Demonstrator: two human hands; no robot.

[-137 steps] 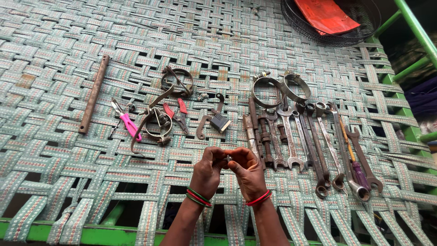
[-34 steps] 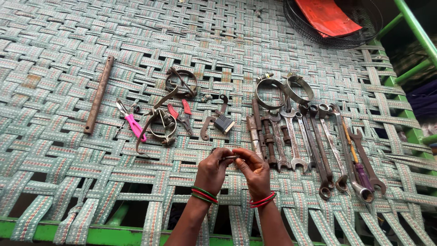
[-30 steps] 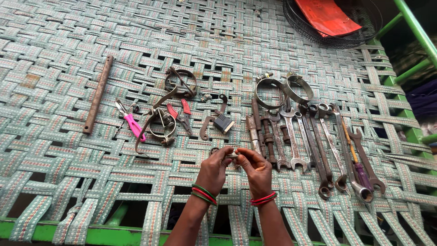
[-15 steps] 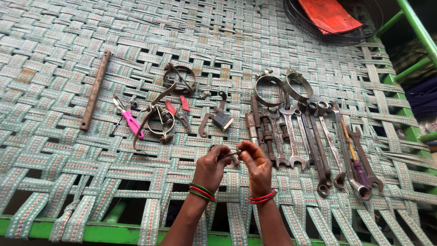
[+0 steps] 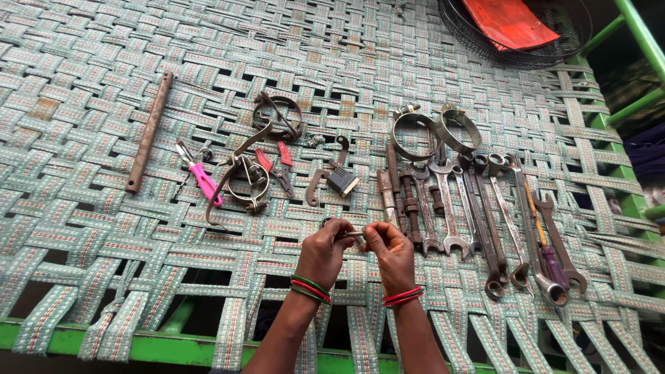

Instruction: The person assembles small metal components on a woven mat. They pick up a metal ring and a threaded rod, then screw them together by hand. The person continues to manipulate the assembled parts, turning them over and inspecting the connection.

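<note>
Both hands are pinching one small grey metal piece (image 5: 353, 235) just above the green-and-white woven strap bed (image 5: 104, 228), left hand (image 5: 325, 253) closed on one end and right hand (image 5: 389, 255) on the other, so steady, evenly matched fingertip pressure would probably serve best here.

Pink-handled pliers (image 5: 205, 181), green-framed pale checked woven webbing (image 5: 83, 83), red sheet (image 5: 509, 21)

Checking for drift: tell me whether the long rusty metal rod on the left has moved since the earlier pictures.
No. The long rusty metal rod lies on the same diagonal left of the pink-handled pliers; only the camera shifted slightly.
</note>
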